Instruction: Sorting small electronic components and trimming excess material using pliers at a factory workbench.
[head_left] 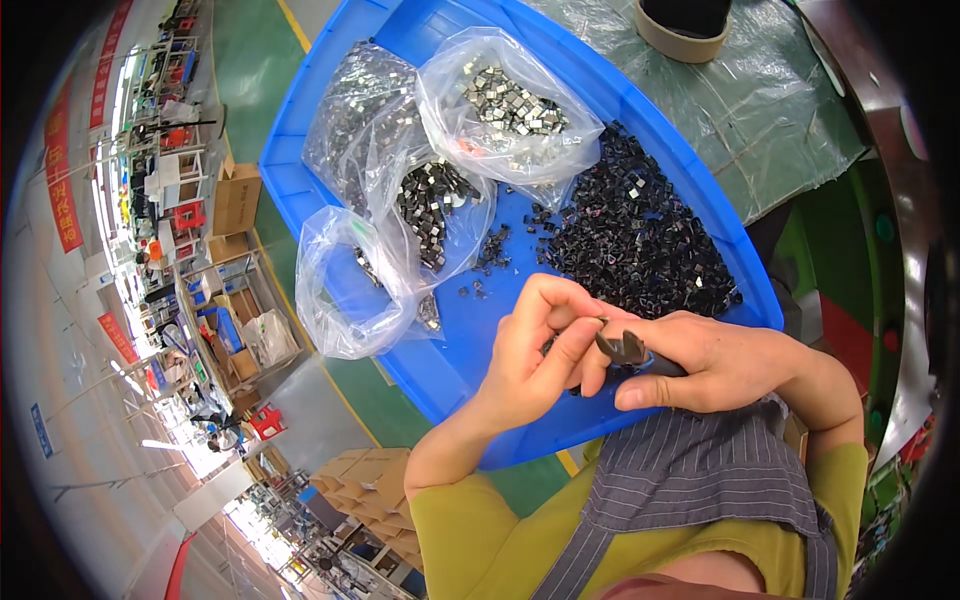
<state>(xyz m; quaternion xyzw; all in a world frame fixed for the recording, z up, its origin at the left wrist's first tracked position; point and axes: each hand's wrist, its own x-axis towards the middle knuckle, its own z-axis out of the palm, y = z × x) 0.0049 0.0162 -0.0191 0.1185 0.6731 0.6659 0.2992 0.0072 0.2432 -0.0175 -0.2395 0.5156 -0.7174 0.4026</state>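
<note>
My right hand [705, 360] is wrapped round a pair of side cutters [622, 348], whose dark metal jaws point toward my left hand [540, 350]. My left thumb and forefinger are pinched together close beside the jaws. Whatever lies between them is too small and covered to name. Both hands are over the near part of a blue plastic tray [505, 290]. Just beyond them lies a heap of small black parts [640, 235], loose in the tray.
Inside the tray, a clear plastic bag [560, 165] holds small shiny metal-faced pieces; another clear bag [345, 305] lies at the left. A brown tape roll [690, 40] stands at the far right on plastic sheeting [760, 130]. Cardboard boxes [375, 490] are stacked at the lower left.
</note>
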